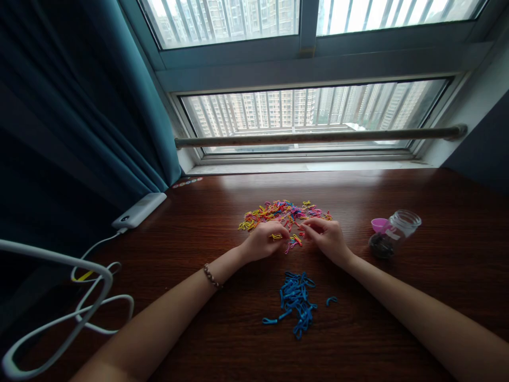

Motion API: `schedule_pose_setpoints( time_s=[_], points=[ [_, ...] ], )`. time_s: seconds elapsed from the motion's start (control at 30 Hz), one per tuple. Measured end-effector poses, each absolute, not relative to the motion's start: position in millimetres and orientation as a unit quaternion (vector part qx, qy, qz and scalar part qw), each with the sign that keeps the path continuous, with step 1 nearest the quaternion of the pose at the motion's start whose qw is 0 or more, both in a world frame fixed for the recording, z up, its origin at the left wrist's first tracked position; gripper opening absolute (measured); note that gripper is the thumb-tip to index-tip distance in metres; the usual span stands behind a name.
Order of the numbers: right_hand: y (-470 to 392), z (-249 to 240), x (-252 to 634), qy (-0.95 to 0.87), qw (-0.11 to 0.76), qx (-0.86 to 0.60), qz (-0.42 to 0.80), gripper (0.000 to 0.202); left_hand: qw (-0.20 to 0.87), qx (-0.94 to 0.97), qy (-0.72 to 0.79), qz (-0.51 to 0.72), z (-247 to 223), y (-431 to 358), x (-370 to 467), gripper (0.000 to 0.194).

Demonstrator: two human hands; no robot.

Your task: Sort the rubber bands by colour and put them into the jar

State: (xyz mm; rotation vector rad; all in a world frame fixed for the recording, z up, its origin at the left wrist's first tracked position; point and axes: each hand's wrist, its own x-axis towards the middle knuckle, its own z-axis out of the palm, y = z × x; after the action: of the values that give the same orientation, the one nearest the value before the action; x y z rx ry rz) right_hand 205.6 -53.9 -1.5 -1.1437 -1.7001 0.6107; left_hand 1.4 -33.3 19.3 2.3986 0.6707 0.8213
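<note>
A loose pile of small multicoloured rubber bands [274,212] lies on the brown wooden table. At its near edge my left hand [264,241] has its fingers curled in, with yellow rubber bands [275,236] showing between thumb and fingers. My right hand [328,239] faces it, thumb and fingertips pinched at a small red rubber band [301,234]. Between the hands rests a small cluster of mixed-colour bands [293,243]. Closer to me is a heap of blue rubber bands [297,300], with one blue band [331,301] apart on its right.
On the right, a clear jar [401,225] with dark contents leans tilted beside a pink cup-shaped piece [379,225]. A white device [139,210] with a white cable [107,286] is at left, by the blue curtain [159,132]. A window with a rail [318,138] stands behind the table.
</note>
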Motion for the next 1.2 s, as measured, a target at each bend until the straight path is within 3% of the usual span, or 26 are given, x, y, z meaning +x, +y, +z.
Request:
schedule_pose_setpoints(
  time_s=[0.17,0.27,0.37,0.5,0.7,0.83,0.97,1.2],
  points=[
    [-47.1,-5.1,209.2,-0.747,0.434,-0.483,0.144,0.020,0.369,0.914,0.095,0.138,40.9,-61.8,15.9,0.012],
    [-46.0,-6.1,206.9,-0.818,0.352,-0.446,0.090,0.035,0.363,0.925,0.052,0.099,45.4,-71.4,22.9,0.008],
    [-47.8,-7.9,203.1,-0.856,0.258,-0.444,0.058,0.050,0.322,0.934,0.078,0.132,41.6,-63.9,22.4,0.012],
    [-51.4,-6.2,201.5,-0.880,0.190,-0.432,0.052,0.046,0.200,0.916,0.245,0.247,27.1,-32.7,7.8,0.027],
    [-52.7,0.0,205.0,-0.898,0.220,-0.373,0.079,0.035,0.060,0.903,0.394,0.160,0.6,0.8,-15.3,0.047],
    [-47.9,-6.9,205.7,-0.871,0.254,-0.414,0.074,0.037,0.021,0.896,0.416,0.154,-3.1,1.4,-17.2,0.045],
    [-44.5,-13.4,204.2,-0.859,0.227,-0.454,0.061,0.044,-0.006,0.880,0.438,0.186,-1.1,-0.1,-16.9,0.039],
    [-44.9,-12.4,204.0,-0.848,0.240,-0.469,0.059,0.037,-0.013,0.846,0.474,0.245,-3.9,2.0,-19.7,0.024]
  ],
)
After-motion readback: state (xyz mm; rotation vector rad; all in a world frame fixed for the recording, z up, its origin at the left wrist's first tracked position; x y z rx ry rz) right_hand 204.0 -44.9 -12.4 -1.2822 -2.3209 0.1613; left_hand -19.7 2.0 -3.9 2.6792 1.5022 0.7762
